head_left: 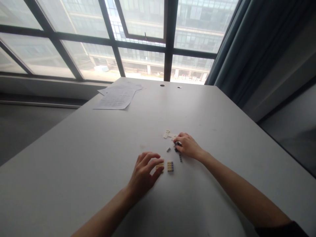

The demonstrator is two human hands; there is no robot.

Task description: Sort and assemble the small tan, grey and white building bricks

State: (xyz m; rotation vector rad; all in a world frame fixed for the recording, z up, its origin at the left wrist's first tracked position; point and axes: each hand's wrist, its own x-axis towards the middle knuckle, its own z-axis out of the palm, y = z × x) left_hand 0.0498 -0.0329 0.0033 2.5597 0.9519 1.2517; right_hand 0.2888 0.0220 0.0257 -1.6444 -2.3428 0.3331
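Observation:
My left hand (146,169) rests with its fingers curved and apart around a tan studded brick piece (160,165), partly hidden by the fingers. Just right of it sits a tan and blue-grey brick block (170,166). My right hand (187,144) is at a small group of dark pieces (176,147), thumb and index finger on either side of them; whether it grips one is too small to tell. A dark narrow strip (180,158) lies below that hand, and a small grey piece (168,149) to its left. White pieces (166,134) lie beyond.
Printed papers (117,97) lie at the far left of the white table (98,148). Two round holes (162,85) are near its far edge. Behind stand large windows (143,59), with a dark curtain (247,49) at the right.

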